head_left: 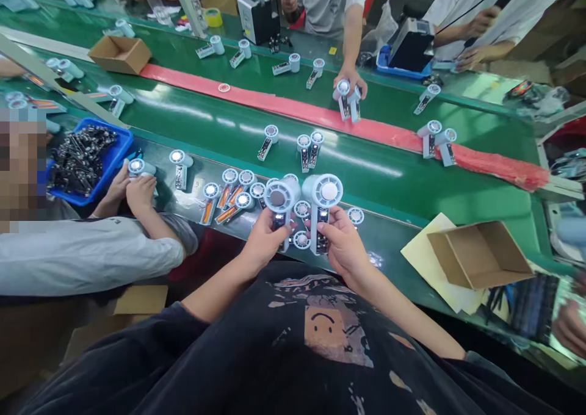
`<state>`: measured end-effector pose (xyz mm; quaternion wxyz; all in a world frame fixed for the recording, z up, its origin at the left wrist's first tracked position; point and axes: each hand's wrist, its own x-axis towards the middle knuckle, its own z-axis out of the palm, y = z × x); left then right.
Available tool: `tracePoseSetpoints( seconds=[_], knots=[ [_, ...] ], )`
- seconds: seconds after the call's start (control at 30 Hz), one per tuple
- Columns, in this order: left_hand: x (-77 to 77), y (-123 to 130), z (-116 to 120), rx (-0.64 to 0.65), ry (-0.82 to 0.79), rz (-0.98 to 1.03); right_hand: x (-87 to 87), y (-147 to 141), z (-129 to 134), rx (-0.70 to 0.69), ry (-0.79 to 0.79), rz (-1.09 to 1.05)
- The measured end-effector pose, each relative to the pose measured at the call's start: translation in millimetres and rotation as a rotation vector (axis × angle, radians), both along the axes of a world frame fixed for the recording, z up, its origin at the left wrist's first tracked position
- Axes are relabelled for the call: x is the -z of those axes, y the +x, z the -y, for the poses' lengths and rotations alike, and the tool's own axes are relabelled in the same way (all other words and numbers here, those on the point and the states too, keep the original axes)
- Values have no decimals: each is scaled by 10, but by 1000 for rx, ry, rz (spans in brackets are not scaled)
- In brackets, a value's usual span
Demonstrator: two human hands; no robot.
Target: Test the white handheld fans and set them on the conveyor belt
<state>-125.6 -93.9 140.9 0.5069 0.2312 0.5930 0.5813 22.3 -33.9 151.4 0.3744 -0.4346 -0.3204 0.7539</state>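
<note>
In the head view, holds one pale blue fan (pixel 279 204) in the left hand (pixel 265 239) and a second fan (pixel 321 210) in the right hand (pixel 343 239), both closed around the handles (pixel 314 239), with a thumb across each open front. Holds both upright, side by side, above the near edge of the worktop (pixel 389 244), with the round heads (pixel 328 189) uppermost. Cannot tell contact from a narrow gap between the heads. Shows a bare circuit board (pixel 322 244) in each open handle front. Just beyond and between the hands, on the worktop, more fans (pixel 301 240) of the same kind. Probably light enough for one hand apiece, though top-heavy, with more bulk in the barrel-like head than in the slim handle. Looks stiff, like hard moulded plastic, and likely slips a little on the smooth, rounded shell. Seems most fragile at the exposed board and along the thin spokes of the front grille (pixel 328 178), so calls for a light touch there. Best taken by the two long side walls of the handle, close below the head for balance, away from the board and without squeezing the open front.
</note>
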Motion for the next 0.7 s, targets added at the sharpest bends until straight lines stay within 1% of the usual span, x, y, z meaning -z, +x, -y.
tracePoseSetpoints(
  seconds=[0.07,0.13,0.2,0.27,0.33,0.4,0.47,0.57,0.7],
  knots=[
    [190,-141,220,-9,-134,-61,166,139,105,8,-30,106],
    [386,-345,501,21,-292,-190,383,356,266,-3,-18,306],
    [566,-576,780,120,-477,-413,621,601,488,-63,9,605],
    [715,-788,997,204,-574,-524,839,808,745,-128,7,864],
    [831,-947,1128,274,-626,-594,1010,935,986,-146,8,1009],
    [916,-1048,1179,323,-649,-687,1133,978,1166,-154,28,1098],
    [974,-1116,1172,350,-648,-798,1222,958,1266,-188,53,1180],
    [1016,-1196,1119,402,-649,-936,1313,877,1302,-248,89,1263],
    [1045,-1257,1056,482,-671,-1055,1376,762,1288,-287,156,1316]
  ],
)
